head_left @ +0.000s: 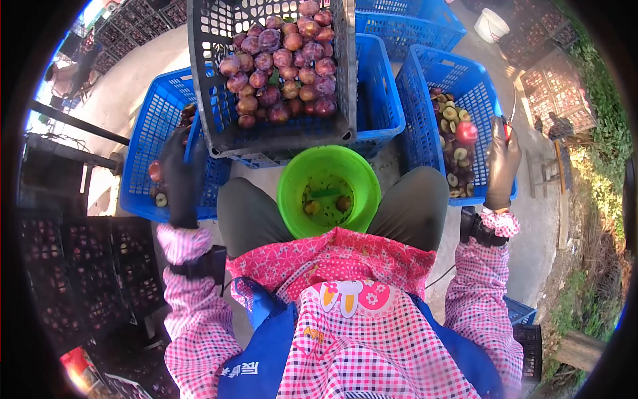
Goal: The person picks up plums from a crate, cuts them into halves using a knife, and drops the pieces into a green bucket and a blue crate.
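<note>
My right hand, in a thin glove, is closed around the red handle of a knife; its blade points up and away. This hand is at the right rim of a blue crate holding cut plums. A bright red plum shows over those pieces, just left of the hand. My left hand, in a dark glove, hangs over the left blue crate, where plum pieces lie. Its fingers are dark and blurred. Between my knees stands a green bucket with a few plums inside.
A black crate of whole plums tilts toward me, on top of a blue crate. Another blue crate stands behind. Stacked dark crates are at left, and a white bucket stands far right.
</note>
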### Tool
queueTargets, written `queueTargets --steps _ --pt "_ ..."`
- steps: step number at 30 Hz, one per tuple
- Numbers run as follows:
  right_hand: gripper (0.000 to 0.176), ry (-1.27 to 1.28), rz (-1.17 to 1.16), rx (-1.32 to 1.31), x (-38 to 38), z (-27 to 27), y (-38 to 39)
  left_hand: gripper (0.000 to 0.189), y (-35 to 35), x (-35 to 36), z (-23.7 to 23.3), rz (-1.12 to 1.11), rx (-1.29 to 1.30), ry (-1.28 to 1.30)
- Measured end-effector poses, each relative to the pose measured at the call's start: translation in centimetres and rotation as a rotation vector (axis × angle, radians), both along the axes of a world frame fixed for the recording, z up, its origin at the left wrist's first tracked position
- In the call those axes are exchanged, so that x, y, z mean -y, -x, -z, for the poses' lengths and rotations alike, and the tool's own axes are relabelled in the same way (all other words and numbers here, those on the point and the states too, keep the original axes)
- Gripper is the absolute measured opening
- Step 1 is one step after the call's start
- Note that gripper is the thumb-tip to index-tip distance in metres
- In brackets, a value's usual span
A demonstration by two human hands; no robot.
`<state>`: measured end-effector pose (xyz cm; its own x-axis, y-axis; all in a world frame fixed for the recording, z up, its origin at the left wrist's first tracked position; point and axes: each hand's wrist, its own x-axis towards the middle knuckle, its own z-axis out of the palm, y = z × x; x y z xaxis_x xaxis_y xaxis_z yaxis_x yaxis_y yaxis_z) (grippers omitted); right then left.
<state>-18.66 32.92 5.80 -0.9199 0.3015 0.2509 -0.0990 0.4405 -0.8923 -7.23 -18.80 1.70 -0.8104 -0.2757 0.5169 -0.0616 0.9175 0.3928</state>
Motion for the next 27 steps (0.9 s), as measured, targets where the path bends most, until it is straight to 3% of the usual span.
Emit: queueTargets --steps 1,3,4,5,12,17,20,21,22,23,24,25,27 --pt "0.021 0.128 0.076 0.13 1.0 -0.6 -0.3 0.033 2.0 -3.4 -1.3 0.147 0.02 -0.249" --pt "0.02 -0.045 -0.083 0.089 1.8 1.0 -0.1 0.036 7.8 -2.1 5.5 0.303 0.15 -0.134" --pt "0.02 -0.112 -0.165 -0.052 2.6 2.4 0.3 0.037 10.3 -2.5 7.2 0.389 0.236 -0.027" --pt "0.021 -0.103 -0.181 -0.011 3.6 2.9 0.1 0.039 12.0 -3.2 8.0 0.472 0.321 0.081" --pt "0.023 0.069 -0.16 0.262 4.2 5.4 0.1 0.041 20.2 -6.3 9.3 0.607 0.715 0.313" --pt "0.025 -0.044 -0.308 0.04 4.3 5.8 0.2 0.042 21.0 -6.0 8.3 0.646 0.785 0.208" --pt "0.032 0.203 -0.545 0.135 7.0 4.2 -0.9 0.043 18.0 -5.7 4.9 0.661 0.784 -0.215" --pt "0.035 0.156 -0.593 0.189 8.3 3.0 -1.5 0.043 16.6 -6.0 4.4 0.655 0.786 -0.212" --pt "0.035 0.362 -0.678 0.19 9.9 3.1 -2.4 0.048 14.2 -6.4 3.8 0.603 0.851 -1.019" --pt "0.035 0.182 -0.721 0.187 10.9 3.4 -3.0 0.053 11.8 -7.1 3.2 0.481 0.817 -1.829" --pt "0.034 0.241 -0.79 0.158 12.3 4.7 -3.8 0.058 9.2 -8.2 2.8 0.66 0.661 -1.896" --pt "0.028 0.307 -0.72 0.263 13.9 4.6 -5.2 0.062 6.6 -9.5 2.7 0.836 0.497 -1.95" --pt "0.022 0.335 -0.763 0.282 16.3 3.6 -7.4 0.066 2.4 -11.4 3.4 0.914 0.421 -2.182"
